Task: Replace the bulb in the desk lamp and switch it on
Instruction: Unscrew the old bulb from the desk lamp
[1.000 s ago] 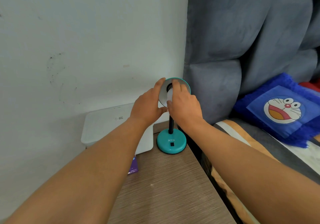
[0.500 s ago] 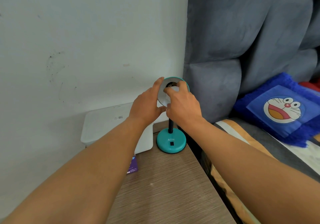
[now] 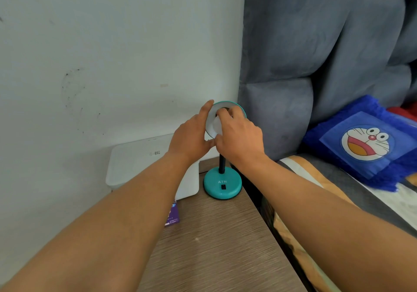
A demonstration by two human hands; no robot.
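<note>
A white wall (image 3: 101, 43) met a grey padded headboard (image 3: 316, 43) in the corner, above a wood-grain table (image 3: 214, 246) beside a bed (image 3: 338, 190). A blue pillow (image 3: 365, 143) with a cartoon cat face lay on the bed. A white box (image 3: 135, 163) bearing a small code label stood against the wall, with a purple card (image 3: 172, 218) in front of it; its print was too small to read. The teal lamp (image 3: 222, 184) stood at the table's far right corner, its base marked "ATN" above a black switch. The left hand (image 3: 191, 138) cupped the shade's left rim. The right hand (image 3: 239, 138) pinched the white bulb (image 3: 215, 126) at the shade's mouth.
</note>
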